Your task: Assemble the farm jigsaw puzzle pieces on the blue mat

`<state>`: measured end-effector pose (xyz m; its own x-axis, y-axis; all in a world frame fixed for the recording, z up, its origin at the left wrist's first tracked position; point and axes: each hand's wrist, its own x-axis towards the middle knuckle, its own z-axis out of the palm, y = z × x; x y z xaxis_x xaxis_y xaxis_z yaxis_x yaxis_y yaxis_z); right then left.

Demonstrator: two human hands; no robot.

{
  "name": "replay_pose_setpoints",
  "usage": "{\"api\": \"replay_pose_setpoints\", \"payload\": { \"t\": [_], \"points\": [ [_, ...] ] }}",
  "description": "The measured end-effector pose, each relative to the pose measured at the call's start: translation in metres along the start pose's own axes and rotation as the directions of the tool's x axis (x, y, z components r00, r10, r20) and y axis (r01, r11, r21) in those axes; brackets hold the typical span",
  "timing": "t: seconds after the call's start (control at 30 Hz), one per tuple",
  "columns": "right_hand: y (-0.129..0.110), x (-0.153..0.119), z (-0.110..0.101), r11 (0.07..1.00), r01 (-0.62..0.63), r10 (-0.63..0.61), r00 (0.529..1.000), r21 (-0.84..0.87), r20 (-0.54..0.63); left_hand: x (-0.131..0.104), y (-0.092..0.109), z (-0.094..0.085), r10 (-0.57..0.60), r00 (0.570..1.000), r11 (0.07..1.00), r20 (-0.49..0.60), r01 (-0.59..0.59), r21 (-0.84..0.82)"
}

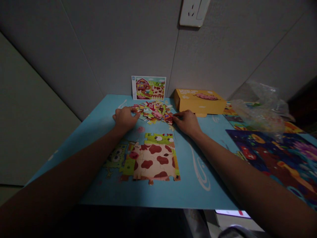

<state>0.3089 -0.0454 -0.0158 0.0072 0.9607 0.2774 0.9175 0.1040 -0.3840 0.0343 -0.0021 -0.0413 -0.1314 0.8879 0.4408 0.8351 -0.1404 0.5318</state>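
A heap of loose jigsaw puzzle pieces (pixel 151 111) lies on the blue table between my hands. My left hand (pixel 125 119) rests at the heap's left side, thumb and forefinger slightly apart at its edge; no piece shows in it. At the right edge of the heap, my right hand (pixel 187 122) pinches a dark red and orange puzzle piece (pixel 169 118) between thumb and fingers. Nearer to me lies a partly joined puzzle (pixel 155 158) with a brown-spotted cow. Behind the heap, a picture card (pixel 149 88) of a farm scene leans upright against the wall.
A yellow box (pixel 201 101) stands at the back right of the table (pixel 99 195). Further right are a crumpled clear plastic bag (pixel 262 110) and a dark, colourful puzzle picture (pixel 274 158). The grey wall (pixel 119 43) borders the table's far edge and carries a socket (pixel 194 12).
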Motion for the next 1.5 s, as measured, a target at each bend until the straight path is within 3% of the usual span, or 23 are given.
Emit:
{"api": "replay_pose_setpoints", "payload": {
  "t": [0.13,0.37,0.6,0.73,0.83,0.93,1.0,1.1,1.5],
  "points": [
    [-0.002,-0.001,-0.001,1.000,-0.013,0.013,1.000,-0.001,-0.009,0.000,0.001,-0.002,-0.010,1.000,0.999,-0.029,0.009,-0.035],
    [-0.008,-0.003,-0.004,0.998,-0.055,0.055,0.998,0.010,-0.023,-0.004,0.024,-0.018,-0.162,0.987,0.987,0.015,0.162,0.010],
    [-0.007,-0.003,-0.003,0.998,-0.053,0.055,0.997,0.043,-0.054,0.003,0.028,-0.023,-0.170,0.957,0.979,-0.237,0.136,-0.154],
    [-0.008,-0.003,-0.002,0.995,-0.002,0.015,0.992,0.098,-0.129,-0.002,0.032,-0.024,-0.033,0.942,0.956,-0.333,-0.067,-0.285],
    [-0.011,-0.005,-0.001,0.963,0.183,-0.146,0.971,0.199,-0.188,-0.014,0.040,-0.026,0.229,0.939,0.882,-0.259,-0.312,-0.353],
    [-0.016,-0.010,-0.002,0.845,0.452,-0.417,0.891,0.286,-0.177,-0.025,0.048,-0.030,0.503,0.856,0.768,-0.121,-0.507,-0.391],
    [-0.019,-0.012,-0.001,0.760,0.565,-0.552,0.822,0.322,-0.138,-0.029,0.051,-0.033,0.614,0.786,0.701,-0.069,-0.584,-0.409],
    [-0.019,-0.012,0.000,0.713,0.607,-0.619,0.780,0.352,-0.091,-0.029,0.051,-0.033,0.668,0.743,0.656,-0.049,-0.619,-0.432],
    [-0.016,-0.010,0.002,0.742,0.593,-0.607,0.792,0.313,-0.062,-0.027,0.048,-0.031,0.704,0.709,0.670,0.040,-0.645,-0.367]
  ]
}}
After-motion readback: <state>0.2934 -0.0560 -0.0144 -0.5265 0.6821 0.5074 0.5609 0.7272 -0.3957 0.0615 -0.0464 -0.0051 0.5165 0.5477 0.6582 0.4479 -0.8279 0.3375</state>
